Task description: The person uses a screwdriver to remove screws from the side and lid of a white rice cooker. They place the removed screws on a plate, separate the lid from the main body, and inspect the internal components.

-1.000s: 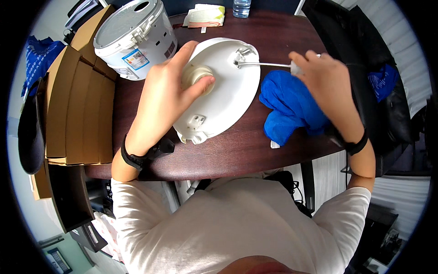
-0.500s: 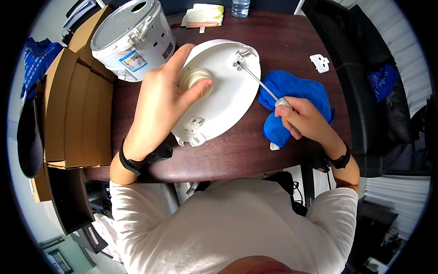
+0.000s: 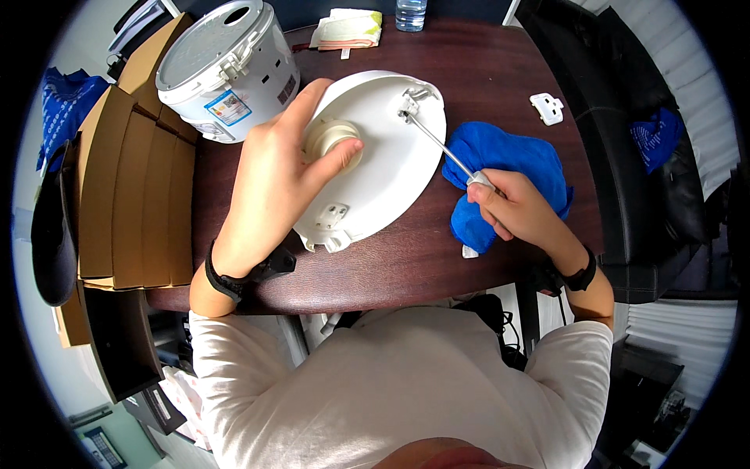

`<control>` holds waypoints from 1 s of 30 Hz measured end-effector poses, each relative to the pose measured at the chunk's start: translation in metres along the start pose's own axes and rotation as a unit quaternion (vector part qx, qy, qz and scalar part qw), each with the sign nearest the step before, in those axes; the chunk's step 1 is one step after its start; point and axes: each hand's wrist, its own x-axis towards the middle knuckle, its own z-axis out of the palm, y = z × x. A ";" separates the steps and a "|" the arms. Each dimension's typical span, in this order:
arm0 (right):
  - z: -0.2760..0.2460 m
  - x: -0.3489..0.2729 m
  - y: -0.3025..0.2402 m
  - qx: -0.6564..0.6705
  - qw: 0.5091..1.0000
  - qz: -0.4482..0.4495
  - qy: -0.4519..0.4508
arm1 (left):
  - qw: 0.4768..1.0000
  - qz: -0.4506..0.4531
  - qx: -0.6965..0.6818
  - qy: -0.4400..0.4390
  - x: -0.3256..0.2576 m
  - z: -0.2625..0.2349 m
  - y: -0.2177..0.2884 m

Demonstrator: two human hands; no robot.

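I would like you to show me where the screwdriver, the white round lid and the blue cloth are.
screwdriver [image 3: 437, 144]: head view, middle of the metal shaft.
white round lid [image 3: 391, 168]: head view, bare flat face.
blue cloth [image 3: 508, 152]: head view, upper folds.

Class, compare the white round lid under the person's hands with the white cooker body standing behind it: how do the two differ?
The round lid lies flat and shallow on the table; the cooker body stands tall, like a tub. The left hand presses on the lid and the right hand holds a screwdriver to its edge; nothing touches the cooker body. The cooker body carries a coloured label; the lid shows none. Both are white and round.
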 end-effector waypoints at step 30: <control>-0.021 0.005 -0.054 -0.708 0.635 -0.195 0.239 | 0.998 0.026 0.057 0.006 -0.001 0.000 -0.001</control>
